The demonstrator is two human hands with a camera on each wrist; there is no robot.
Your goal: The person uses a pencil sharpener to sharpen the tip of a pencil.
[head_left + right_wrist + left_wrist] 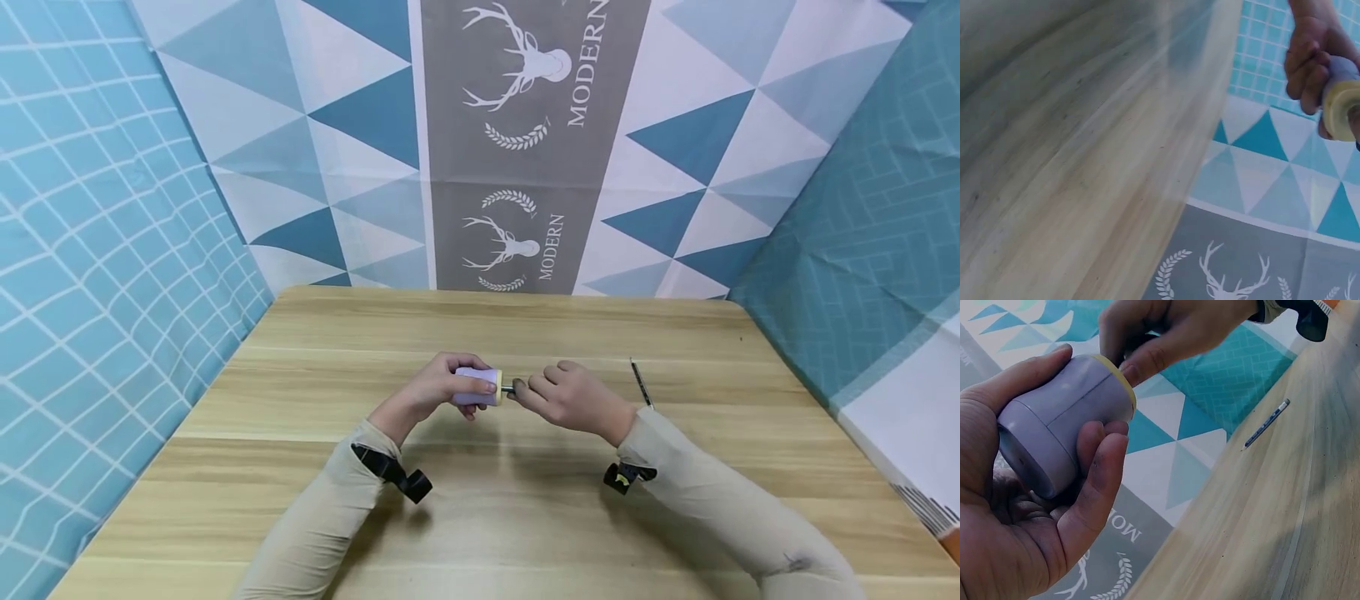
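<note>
My left hand (442,387) grips a purple cylinder (474,386) with a pale yellow rim, its thumb along the upper side. The left wrist view shows the same purple cylinder (1066,412) lying tilted in the palm, with a thin seam along its side. From the yellow end sticks a short, thin dark rod (507,389). My right hand (566,396) pinches this rod with thumb and fingertips, close to the rim. In the right wrist view the yellow rim (1340,112) shows at the edge; the rod's kind is hidden by the fingers.
A pencil (641,383) lies on the wooden table (480,533), just beyond the right wrist. Patterned cloth hangs behind the table (510,208) and along both sides. Each wrist carries a black strap-on camera (393,472).
</note>
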